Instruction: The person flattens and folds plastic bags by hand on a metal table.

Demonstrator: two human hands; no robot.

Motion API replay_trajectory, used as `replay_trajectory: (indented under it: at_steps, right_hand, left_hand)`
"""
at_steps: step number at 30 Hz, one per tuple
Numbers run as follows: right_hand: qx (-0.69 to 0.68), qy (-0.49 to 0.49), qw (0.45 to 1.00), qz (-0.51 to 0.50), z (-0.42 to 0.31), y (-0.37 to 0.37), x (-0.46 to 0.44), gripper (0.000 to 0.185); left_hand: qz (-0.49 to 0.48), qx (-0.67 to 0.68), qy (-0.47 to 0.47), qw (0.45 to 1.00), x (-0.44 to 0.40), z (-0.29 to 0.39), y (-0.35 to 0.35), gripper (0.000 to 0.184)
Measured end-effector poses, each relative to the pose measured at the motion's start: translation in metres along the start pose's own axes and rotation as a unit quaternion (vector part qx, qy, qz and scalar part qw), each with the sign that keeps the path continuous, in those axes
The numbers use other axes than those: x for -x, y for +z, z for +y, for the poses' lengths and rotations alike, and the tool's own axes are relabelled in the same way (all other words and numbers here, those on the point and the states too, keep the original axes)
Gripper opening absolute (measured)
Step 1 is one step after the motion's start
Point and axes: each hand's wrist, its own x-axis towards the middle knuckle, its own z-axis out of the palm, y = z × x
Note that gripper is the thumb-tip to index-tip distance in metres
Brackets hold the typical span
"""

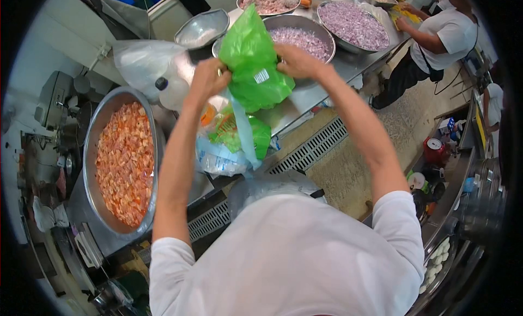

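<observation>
The metal table bears 2 bowls of chopped purple onion.

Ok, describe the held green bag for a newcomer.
At the steel table, find the left hand and right hand. Between them is the green plastic bag; unlike the green packaging below, it is held up, showing a white barcode label.

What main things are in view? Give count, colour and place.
Green plastic bag: 1, green, between hands
Diced meat: 1 bowlful, orange, left
Chopped onion: 2 bowlfuls, purple, far side
Minced meat: 1 bowlful, pink, far side
Capped jug: 1, whitish, left
Green packet: 1, green, below bag
Steel table: 1, grey, centre
Floor grating: 2 stretches, grey, beside table
Co-workers: 2, white tops, right
Left hand: 1, bare, on bag
Right hand: 1, bare, on bag
</observation>
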Motion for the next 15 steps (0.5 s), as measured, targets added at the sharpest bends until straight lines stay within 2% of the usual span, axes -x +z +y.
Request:
replay_trajectory:
  at_steps: [3,6,7,9,11,14,15]
  right_hand:
    - [-0.079,0.018,0.991,0.105,-0.002,0.026,0.014,0.032]
    - [-0.125,0.075,0.986,0.083,-0.007,0.017,0.018,0.032]
    - [-0.104,0.090,0.984,0.111,-0.022,0.012,0.021,0.030]
    - [-0.057,0.040,0.983,0.172,-0.057,0.004,0.026,0.028]
    - [-0.031,0.017,0.978,0.203,-0.070,0.005,0.036,0.025]
    - [-0.188,0.114,0.955,0.200,-0.079,0.002,0.045,0.021]
    - [-0.224,0.139,0.936,0.232,-0.080,0.001,0.043,0.021]
  left_hand:
    - [0.076,0.155,-0.128,0.977,0.012,0.001,0.018,0.019]
    - [0.130,0.147,-0.181,0.964,0.008,0.010,0.013,0.016]
    - [0.175,0.137,-0.180,0.958,0.009,0.026,0.007,0.013]
    - [0.188,0.096,-0.148,0.966,0.019,0.079,-0.007,0.013]
    - [0.198,0.035,-0.115,0.973,0.023,0.092,-0.003,0.015]
    - [0.242,0.210,-0.275,0.906,0.031,0.056,0.012,0.010]
    - [0.315,0.199,-0.255,0.892,0.031,0.057,0.008,0.010]
